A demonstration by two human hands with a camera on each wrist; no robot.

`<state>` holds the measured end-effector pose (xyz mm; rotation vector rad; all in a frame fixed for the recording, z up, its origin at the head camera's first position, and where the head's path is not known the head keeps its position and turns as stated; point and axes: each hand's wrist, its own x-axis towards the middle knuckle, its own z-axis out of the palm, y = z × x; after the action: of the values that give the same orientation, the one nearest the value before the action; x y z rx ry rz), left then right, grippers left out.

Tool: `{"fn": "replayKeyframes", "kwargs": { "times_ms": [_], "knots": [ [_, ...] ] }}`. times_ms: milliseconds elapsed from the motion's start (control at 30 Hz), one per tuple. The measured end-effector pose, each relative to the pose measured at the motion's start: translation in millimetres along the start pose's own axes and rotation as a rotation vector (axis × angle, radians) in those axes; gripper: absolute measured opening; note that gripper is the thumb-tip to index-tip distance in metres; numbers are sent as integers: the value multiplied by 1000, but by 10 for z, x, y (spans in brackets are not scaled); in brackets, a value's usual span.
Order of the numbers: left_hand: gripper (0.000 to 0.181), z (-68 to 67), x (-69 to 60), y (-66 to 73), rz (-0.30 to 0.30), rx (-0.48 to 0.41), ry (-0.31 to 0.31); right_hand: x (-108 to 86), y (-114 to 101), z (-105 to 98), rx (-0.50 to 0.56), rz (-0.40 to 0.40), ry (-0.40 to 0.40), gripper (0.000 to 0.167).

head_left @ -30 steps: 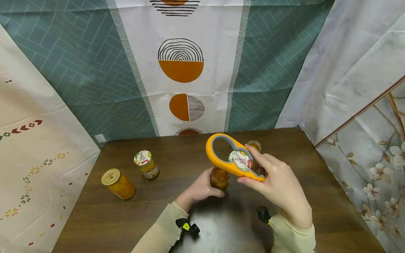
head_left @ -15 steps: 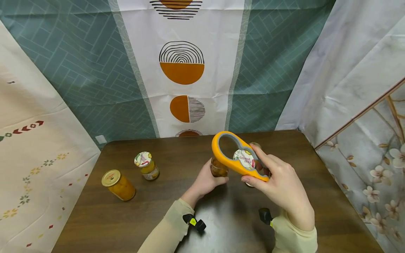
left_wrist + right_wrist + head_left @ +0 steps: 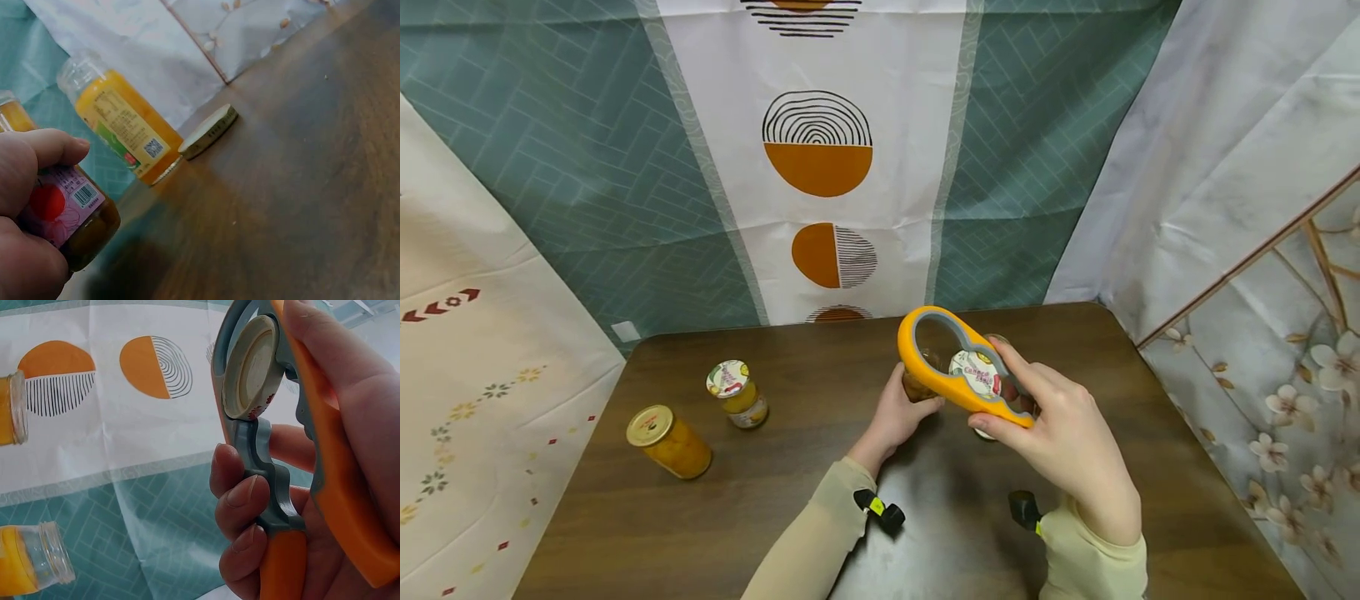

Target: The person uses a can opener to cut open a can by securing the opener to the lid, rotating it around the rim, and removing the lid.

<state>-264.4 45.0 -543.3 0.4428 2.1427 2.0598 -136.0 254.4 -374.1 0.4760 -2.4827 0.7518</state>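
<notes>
My left hand (image 3: 897, 412) grips a glass jar (image 3: 919, 385) of dark amber contents. In the left wrist view the jar's purple-pink label (image 3: 53, 203) shows between finger and thumb. My right hand (image 3: 1063, 425) holds an orange and grey jar opener (image 3: 953, 387) raised over the table. A white printed lid (image 3: 972, 372) sits inside the opener's rings; its pale underside shows in the right wrist view. The opener partly hides the jar in the head view.
A lidless yellow jar (image 3: 125, 125) stands at the back right, with a gold lid (image 3: 209, 132) leaning beside its base. On the table's left are two lidded jars, one gold-topped (image 3: 670, 442), the other white-topped (image 3: 737, 394). Patterned cloths hang around the table (image 3: 775, 500).
My left hand has moved the jar slightly away from me, further behind the opener. The right hand with opener and lid has shifted only slightly.
</notes>
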Motion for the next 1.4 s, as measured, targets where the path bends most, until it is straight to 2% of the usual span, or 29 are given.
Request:
{"fn": "replayKeyframes", "kwargs": {
  "times_ms": [333, 667, 867, 1133, 1400],
  "knots": [
    [66, 26, 74, -63, -33, 38, 67, 20, -5, 2, -1, 4, -6, 92],
    [76, 62, 119, -61, -40, 101, 64, 38, 4, 3, -1, 8, -7, 92],
    [75, 94, 158, -59, -7, 117, 111, 52, -4, 3, 4, 11, -12, 91],
    [75, 112, 210, -103, -20, 148, 182, 55, 11, -8, -7, 20, -10, 91],
    [82, 122, 169, -112, -37, 169, 177, 19, 23, 9, -11, 38, -24, 91]
  ]
}}
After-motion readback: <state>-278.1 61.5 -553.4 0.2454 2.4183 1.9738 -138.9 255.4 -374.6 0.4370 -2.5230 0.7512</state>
